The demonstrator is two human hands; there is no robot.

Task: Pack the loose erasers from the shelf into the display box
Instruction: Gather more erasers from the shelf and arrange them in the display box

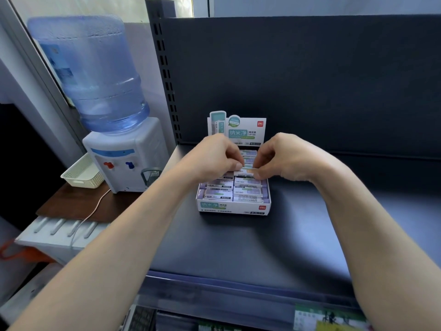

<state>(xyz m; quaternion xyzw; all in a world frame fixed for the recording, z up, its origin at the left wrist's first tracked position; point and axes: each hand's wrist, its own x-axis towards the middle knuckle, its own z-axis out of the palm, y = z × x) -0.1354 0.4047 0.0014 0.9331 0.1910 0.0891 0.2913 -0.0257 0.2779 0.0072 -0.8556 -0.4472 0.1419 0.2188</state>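
Observation:
A white display box (233,207) with a raised header card stands on the dark shelf (238,247). Several wrapped erasers (248,191) lie in rows inside it. My left hand (214,158) and my right hand (284,158) meet over the box's back half. Together they pinch one eraser (245,172) by its two ends, just above the packed rows. My fingers hide part of the rows behind it.
The shelf's dark back panel (310,80) rises right behind the box. Left of the shelf stand a water dispenser (124,154) with a blue bottle and a white basket (81,174) on a brown side table. More goods show on the shelf below.

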